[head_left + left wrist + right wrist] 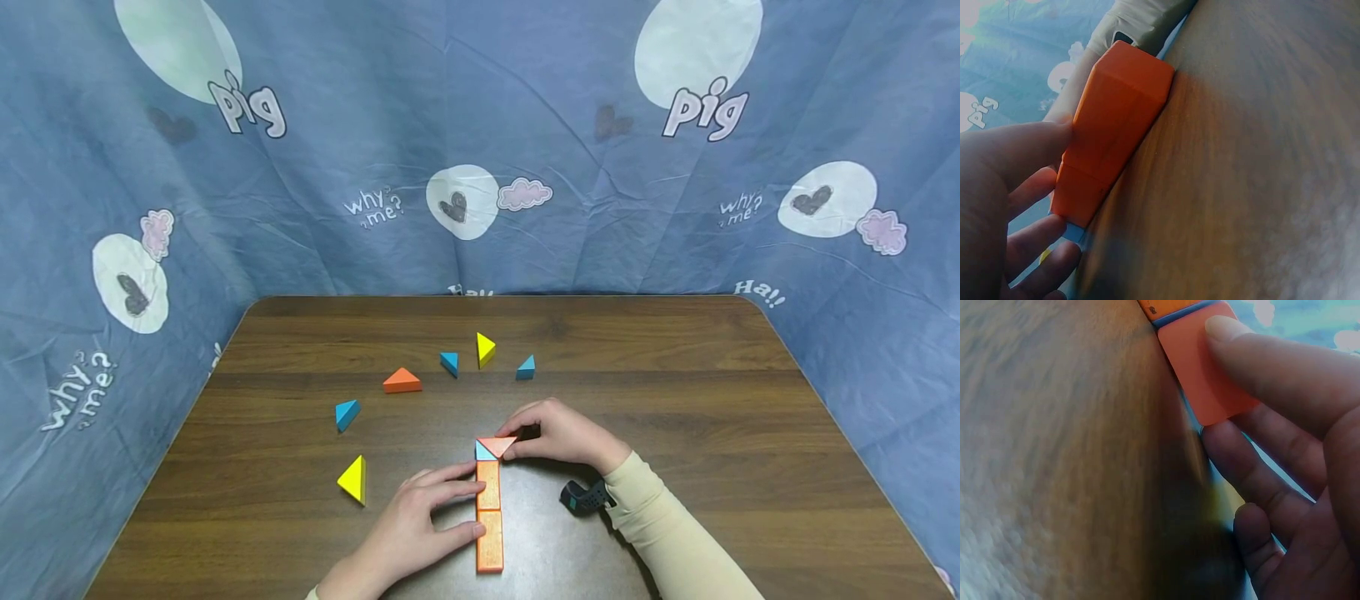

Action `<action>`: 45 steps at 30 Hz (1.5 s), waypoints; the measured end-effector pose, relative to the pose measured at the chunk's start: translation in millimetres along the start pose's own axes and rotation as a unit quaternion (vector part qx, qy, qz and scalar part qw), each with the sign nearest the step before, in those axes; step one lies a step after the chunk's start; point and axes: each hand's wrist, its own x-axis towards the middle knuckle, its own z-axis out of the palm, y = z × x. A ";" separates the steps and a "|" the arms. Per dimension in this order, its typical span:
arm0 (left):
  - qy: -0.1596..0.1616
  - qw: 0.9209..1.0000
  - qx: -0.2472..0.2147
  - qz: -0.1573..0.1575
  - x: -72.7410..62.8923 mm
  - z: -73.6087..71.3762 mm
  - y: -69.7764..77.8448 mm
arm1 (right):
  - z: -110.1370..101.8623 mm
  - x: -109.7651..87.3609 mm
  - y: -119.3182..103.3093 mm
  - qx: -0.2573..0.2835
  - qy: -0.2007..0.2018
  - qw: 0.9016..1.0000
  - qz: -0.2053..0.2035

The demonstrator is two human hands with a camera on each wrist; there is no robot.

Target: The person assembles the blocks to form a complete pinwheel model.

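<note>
Two orange rectangular blocks lie end to end in a column, the farther block (489, 492) just ahead of the nearer block (491, 552). At the column's far end sits a blue triangular block (483, 452), and against its slanted side is a red triangular block (498, 446). My right hand (558, 433) pinches that red triangular block between thumb and fingers, also visible in the right wrist view. From the left, my left hand (416, 521) rests its extended fingertips and thumb along the side of the orange blocks. In the left wrist view the column's side (1110, 119) is seen close up.
Loose triangular blocks arc across the wooden table (675, 417): yellow (352, 481), blue (347, 414), red (402, 381), then another blue (450, 362), yellow (485, 350) and blue (526, 367). A black wrist device (585, 497) hangs beside the right sleeve. Patterned blue cloth (525, 250) surrounds the table.
</note>
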 end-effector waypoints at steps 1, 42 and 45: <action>-0.001 1.000 0.001 -0.001 -0.1 -0.1 0.1 | 0.0 0.0 -0.1 -0.001 -0.001 1.000 0.000; -0.009 1.000 -0.005 -0.013 -1.1 -1.7 0.5 | -1.7 -2.0 0.2 0.009 -0.012 1.000 0.014; -0.006 1.000 -0.002 -0.006 -1.1 -1.0 0.0 | -3.3 -3.5 0.8 0.012 -0.007 1.000 0.018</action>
